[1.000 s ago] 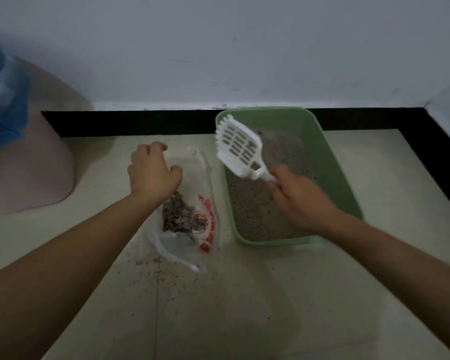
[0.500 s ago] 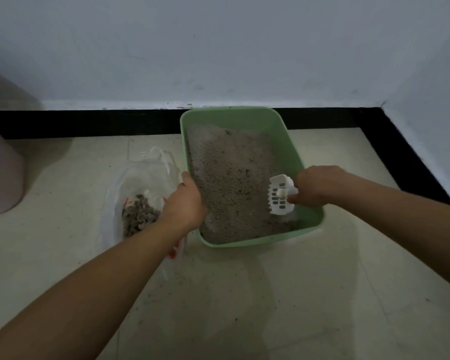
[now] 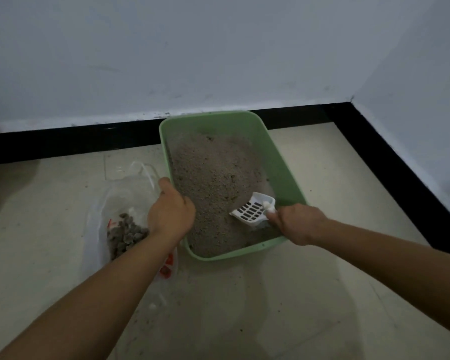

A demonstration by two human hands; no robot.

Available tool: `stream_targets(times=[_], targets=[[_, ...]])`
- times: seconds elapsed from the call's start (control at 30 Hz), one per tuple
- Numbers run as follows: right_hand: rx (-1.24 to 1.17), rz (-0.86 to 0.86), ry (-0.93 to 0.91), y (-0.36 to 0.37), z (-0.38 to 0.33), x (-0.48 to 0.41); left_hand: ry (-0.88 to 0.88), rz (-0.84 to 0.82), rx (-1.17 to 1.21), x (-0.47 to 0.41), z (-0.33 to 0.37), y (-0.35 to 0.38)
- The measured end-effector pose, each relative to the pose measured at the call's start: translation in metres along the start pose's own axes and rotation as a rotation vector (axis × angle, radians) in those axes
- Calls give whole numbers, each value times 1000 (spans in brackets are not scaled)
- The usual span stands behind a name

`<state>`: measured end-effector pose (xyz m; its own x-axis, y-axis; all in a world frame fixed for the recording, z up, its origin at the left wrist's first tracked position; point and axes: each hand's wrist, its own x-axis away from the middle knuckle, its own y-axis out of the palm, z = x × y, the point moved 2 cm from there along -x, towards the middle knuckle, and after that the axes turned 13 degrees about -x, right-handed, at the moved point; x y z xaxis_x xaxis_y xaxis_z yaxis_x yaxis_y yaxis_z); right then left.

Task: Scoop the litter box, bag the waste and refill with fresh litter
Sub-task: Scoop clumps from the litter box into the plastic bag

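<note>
Head view: my left hand [image 3: 170, 214] grips the litter box [image 3: 283, 172] rim, right hand [image 3: 299, 223] clasps the scoop [image 3: 252, 210] in its near-right corner; scooping step, I judge, next lifting clumps to the bag [image 3: 115, 201] beside its left

Dim, flat indoor light, soft shadows, slight wide-angle bending at edges.

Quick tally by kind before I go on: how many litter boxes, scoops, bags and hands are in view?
litter box: 1
scoop: 1
plastic bag: 1
hands: 2 (left hand, right hand)
Total: 5
</note>
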<state>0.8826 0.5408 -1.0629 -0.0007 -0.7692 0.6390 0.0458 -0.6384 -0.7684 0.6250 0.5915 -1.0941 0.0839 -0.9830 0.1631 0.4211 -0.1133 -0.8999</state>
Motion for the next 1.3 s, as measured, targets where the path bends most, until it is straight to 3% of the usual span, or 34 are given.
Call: stream_targets(times=[0.23,0.5,0.67,0.93,1.3], targets=[[-267,27,-43,5,-28,-56,-89,76,68,-27,0,16],[-501,243,-157,-7,-53,-105,-143,142,48,-32,0,28],[-728,346,-115,8,-34,-112,-112,178,80,-34,-4,32],[-778,491,-174,6,-16,-77,-121,243,171,-29,-4,28],[-698,508,-256,6,-18,-47,-191,254,186,-20,-1,20]])
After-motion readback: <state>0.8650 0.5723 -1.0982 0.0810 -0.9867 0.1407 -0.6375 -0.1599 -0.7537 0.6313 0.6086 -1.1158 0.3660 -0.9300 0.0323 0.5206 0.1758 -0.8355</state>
